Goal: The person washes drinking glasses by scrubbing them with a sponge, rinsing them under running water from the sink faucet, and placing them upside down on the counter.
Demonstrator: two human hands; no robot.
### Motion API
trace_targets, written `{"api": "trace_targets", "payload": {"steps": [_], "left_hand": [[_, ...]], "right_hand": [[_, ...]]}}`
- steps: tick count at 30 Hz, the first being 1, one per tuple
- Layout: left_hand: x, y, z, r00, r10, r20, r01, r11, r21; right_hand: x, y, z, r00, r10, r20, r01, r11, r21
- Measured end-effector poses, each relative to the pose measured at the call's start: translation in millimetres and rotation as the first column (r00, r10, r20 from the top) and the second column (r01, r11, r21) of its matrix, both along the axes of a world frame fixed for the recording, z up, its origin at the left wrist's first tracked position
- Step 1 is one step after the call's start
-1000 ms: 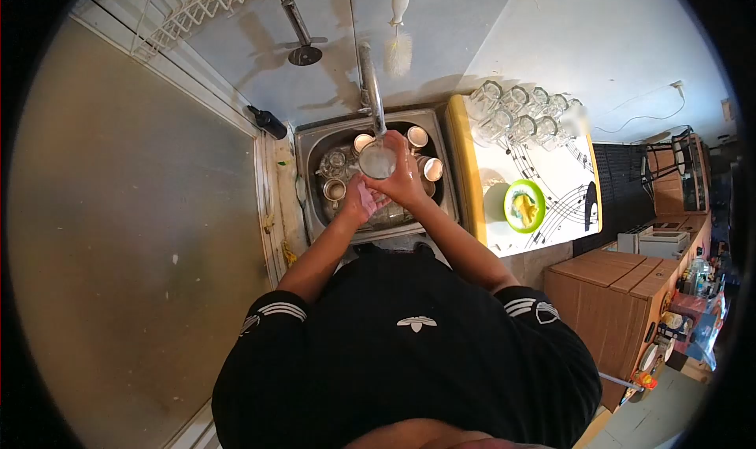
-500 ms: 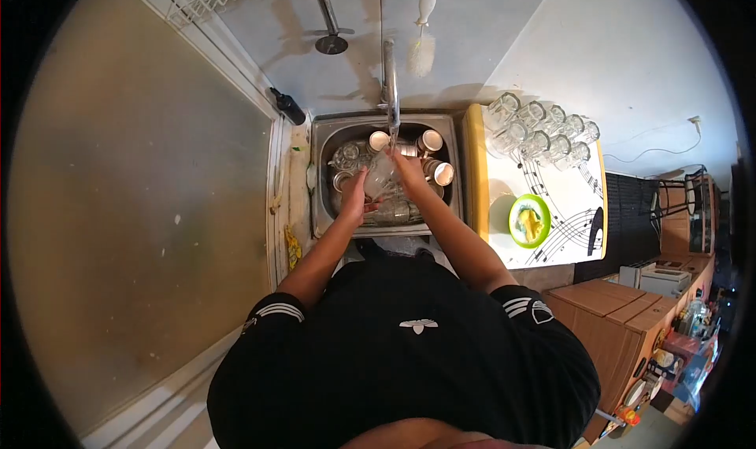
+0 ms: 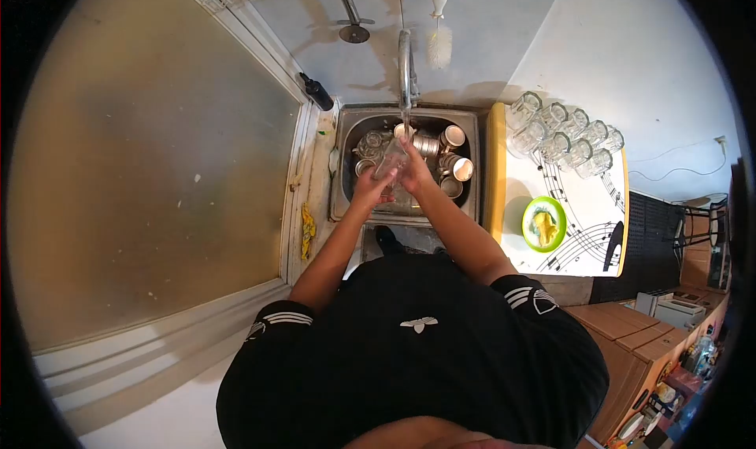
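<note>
Both my hands hold a clear glass over the sink, under the tap. My left hand is closed round its lower left side. Round the upper right side my right hand is wrapped, close under the spout. Water seems to run from the tap onto the glass. Around my hands in the basin lie several cups and glassware, partly hidden by my hands and forearms.
Right of the sink, a counter with a music-note pattern bears several upturned-looking glass mugs and a green bowl with something yellow in it. A dark bottle stands at the back left. A bottle brush and a pizza cutter hang on the wall.
The glass has turned and tilted between my hands, with my left hand now lower on it. The whole view has shifted slightly, so the sink appears further right.
</note>
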State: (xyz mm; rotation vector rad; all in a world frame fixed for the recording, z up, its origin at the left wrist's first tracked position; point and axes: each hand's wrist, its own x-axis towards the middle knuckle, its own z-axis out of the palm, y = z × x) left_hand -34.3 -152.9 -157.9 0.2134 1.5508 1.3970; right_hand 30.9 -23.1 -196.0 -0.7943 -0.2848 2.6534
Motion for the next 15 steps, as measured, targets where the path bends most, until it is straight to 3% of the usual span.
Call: {"api": "trace_targets", "payload": {"steps": [2, 6, 8, 9, 12, 15], "left_hand": [[9, -1, 7, 0.997, -0.029, -0.071, 0.030, 0.999, 0.014], [16, 4, -8, 0.988, -0.015, -0.153, 0.035, 0.991, 0.128], [7, 16, -34, 0.930, -0.059, -0.364, 0.178, 0.936, 0.302], [4, 22, -41, 0.930, -0.056, -0.364, 0.177, 0.935, 0.308], [3, 37, -41, 0.939, -0.027, -0.343, 0.195, 0.863, 0.466], [9, 50, -27, 0.943, 0.017, -0.333, 0.160, 0.853, 0.496]], "right_hand": [[6, 1, 13, 0.999, -0.012, -0.040, 0.020, 0.977, 0.213], [14, 6, 24, 0.998, -0.032, -0.051, 0.048, 0.940, 0.339], [20, 5, 47, 0.991, -0.090, 0.099, 0.022, 0.840, 0.542], [20, 5, 50, 0.991, -0.090, 0.098, 0.022, 0.837, 0.547], [19, 12, 44, 0.991, -0.130, -0.029, 0.099, 0.571, 0.815], [28, 13, 69, 0.992, -0.105, -0.068, 0.114, 0.525, 0.843]]}}
